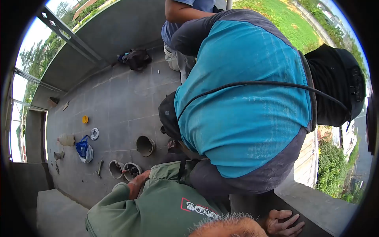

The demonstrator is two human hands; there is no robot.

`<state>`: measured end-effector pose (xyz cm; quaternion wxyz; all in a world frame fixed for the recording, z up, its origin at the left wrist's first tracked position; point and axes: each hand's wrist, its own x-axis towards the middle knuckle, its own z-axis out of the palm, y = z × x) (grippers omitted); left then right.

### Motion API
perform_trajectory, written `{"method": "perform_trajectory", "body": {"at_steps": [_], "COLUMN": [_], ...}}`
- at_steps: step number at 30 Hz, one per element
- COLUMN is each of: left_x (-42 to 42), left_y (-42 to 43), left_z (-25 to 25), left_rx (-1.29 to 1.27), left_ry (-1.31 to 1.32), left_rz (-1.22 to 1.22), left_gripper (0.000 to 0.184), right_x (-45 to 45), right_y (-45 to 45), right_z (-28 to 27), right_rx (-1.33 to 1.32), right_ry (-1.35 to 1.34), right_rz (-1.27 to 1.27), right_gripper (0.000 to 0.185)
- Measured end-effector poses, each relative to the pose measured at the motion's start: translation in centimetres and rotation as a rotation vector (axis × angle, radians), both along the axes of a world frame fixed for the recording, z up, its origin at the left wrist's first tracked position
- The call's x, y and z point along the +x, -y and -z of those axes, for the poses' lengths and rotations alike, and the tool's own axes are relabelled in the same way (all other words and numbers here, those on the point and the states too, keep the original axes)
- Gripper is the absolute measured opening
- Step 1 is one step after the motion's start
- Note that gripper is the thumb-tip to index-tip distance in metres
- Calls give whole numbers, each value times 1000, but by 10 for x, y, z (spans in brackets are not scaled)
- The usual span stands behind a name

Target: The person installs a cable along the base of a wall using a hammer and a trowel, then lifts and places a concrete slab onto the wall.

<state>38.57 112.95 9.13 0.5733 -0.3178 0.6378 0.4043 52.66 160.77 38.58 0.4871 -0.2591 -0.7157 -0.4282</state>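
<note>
My left forearm comes out of a green sleeve, and my left hand lies against the side of the green shirt, its fingers hidden. My right hand rests at the lower right on a dark ledge, fingers apart and slightly bent, with nothing seen in them. Close in front, a person in a teal shirt bends over, back toward me. A black cable runs across that back. What this person's hands do is hidden.
Another person's arm shows at the top. On the tiled floor stand a bucket and two more buckets. Near them lie a hammer-like tool, coils of white cable, a blue bag and a dark bag.
</note>
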Motion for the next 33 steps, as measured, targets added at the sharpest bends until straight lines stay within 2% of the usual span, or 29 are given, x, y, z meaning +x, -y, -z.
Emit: {"method": "perform_trajectory", "body": {"at_steps": [4, 6, 10, 13, 16, 17, 18, 20, 21, 22, 23, 24, 27, 28, 30, 32, 33], "left_x": [11, 7, -9, -36, -52, -52, -42, -39, -43, -43, -39, -33, -20, -8, 0, -19, -7], "left_y": [37, 57, 91, 122, 180, 200, 230, 266, 279, 287, 293, 298, 305, 304, 291, 252, 251], "left_z": [12, 17, 26, 3, 3, 24, 43, 53, 45, 46, 48, 50, 57, 72, 65, -3, 10], "left_rx": [90, 111, 69, 32, 106, 184, 256, 234, 266, 277, 181, 82, 164, 143, 305, 232, 329], "left_ry": [29, 31, -4, -83, -35, -30, -11, 44, 140, 150, 177, 212, 194, 163, 57, -1, 25], "left_rz": [-292, -385, -397, -318, -468, -516, -561, -517, -471, -488, -489, -493, -625, -671, -782, -908, -985], "left_gripper": [22, 24, 27, 26, 31, 36, 41, 54, 67, 67, 72, 78, 88, 78, 59, 40, 36], "right_x": [18, 17, 11, 8, 35, 50, 68, 90, 79, 61, 37, 7, -81, -110, -145, -157, -163], "right_y": [-5, -7, -1, 21, 54, 54, 60, 94, 121, 146, 166, 181, 207, 222, 235, 242, 246], "right_z": [-1, 1, -3, 5, 73, 105, 143, 220, 239, 256, 272, 283, 307, 301, 309, 320, 325], "right_rx": [159, 159, 98, -3, -178, -267, -251, -1124, -1588, -1904, -2088, -2191, -2291, -2302, -2317, -2326, -2325], "right_ry": [25, -6, 97, 30, -133, -165, -121, -161, -44, 77, 223, 366, 708, 797, 907, 959, 984], "right_rz": [29, -16, -42, 54, 185, 232, 211, 558, 702, 671, 531, 395, 100, 58, -12, -54, -74], "right_gripper": [24, 25, 29, 39, 39, 40, 40, 42, 43, 43, 43, 43, 42, 42, 42, 42, 42]}}
